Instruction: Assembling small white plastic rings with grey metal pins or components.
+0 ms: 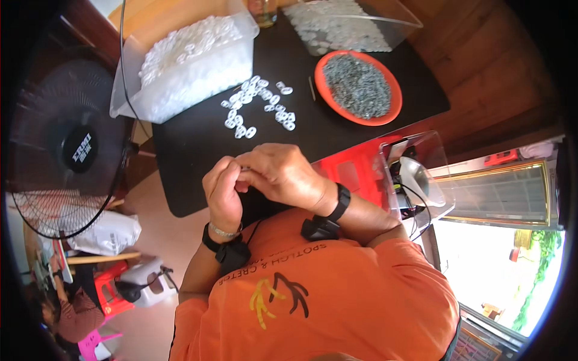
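My left hand (223, 188) and my right hand (282, 173) meet at the fingertips above the near edge of the black table (186, 174). Both are closed in a pinch; what sits between the fingers is too small and covered to make out. Just beyond them, small white oval plastic pieces with holes (244, 96) lie loosely scattered on the tabletop. To the far right of these pieces, an orange-red plate (322, 90) holds a heap of small grey metal parts (356, 85), too fine to name.
A translucent bin (198, 90) full of white pieces stands back left, a clear tray (394, 30) of pale pieces back right. A black fan (78, 144) is at left. Right of me, a clear box (442, 144) rests by a red stool (349, 174). Another person (78, 316) sits lower left.
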